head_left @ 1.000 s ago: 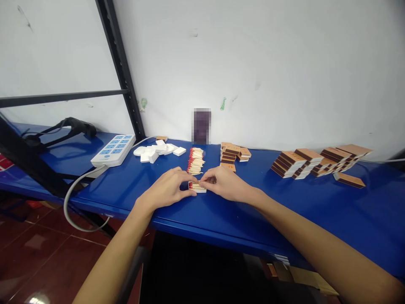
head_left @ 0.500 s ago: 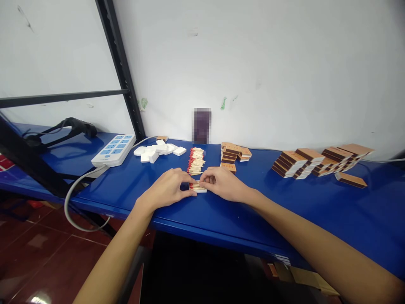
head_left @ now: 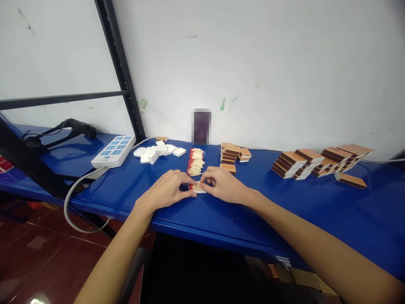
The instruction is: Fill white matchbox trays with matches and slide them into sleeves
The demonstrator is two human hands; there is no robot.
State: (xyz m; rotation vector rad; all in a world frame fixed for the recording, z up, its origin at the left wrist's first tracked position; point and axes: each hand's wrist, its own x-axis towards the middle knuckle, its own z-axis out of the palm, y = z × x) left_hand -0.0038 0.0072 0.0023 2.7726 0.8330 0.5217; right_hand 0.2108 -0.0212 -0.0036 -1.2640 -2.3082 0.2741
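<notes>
A small white matchbox tray (head_left: pixel 200 192) with red-tipped matches lying in it sits on the blue shelf. My left hand (head_left: pixel 169 185) grips its left end, thumb on the near side and fingers on the far side. My right hand (head_left: pixel 220 182) is closed in a pinch at the tray's right end, at the tail ends of the matches; the fingertips partly hide what they hold. Just beyond the tray lies a long pile of loose matches (head_left: pixel 196 160), red heads to the left.
White trays (head_left: pixel 153 154) lie heaped at left, beside a power strip (head_left: pixel 114 151). Matchbox sleeves (head_left: pixel 230 150) are piled right of the matches. Stacked matchboxes (head_left: pixel 289 162) stand farther right. A black metal upright (head_left: pixel 120 63) rises at left.
My right fingertips have shifted very slightly over the tray's right end, covering a little more of it. My left hand keeps its hold.
</notes>
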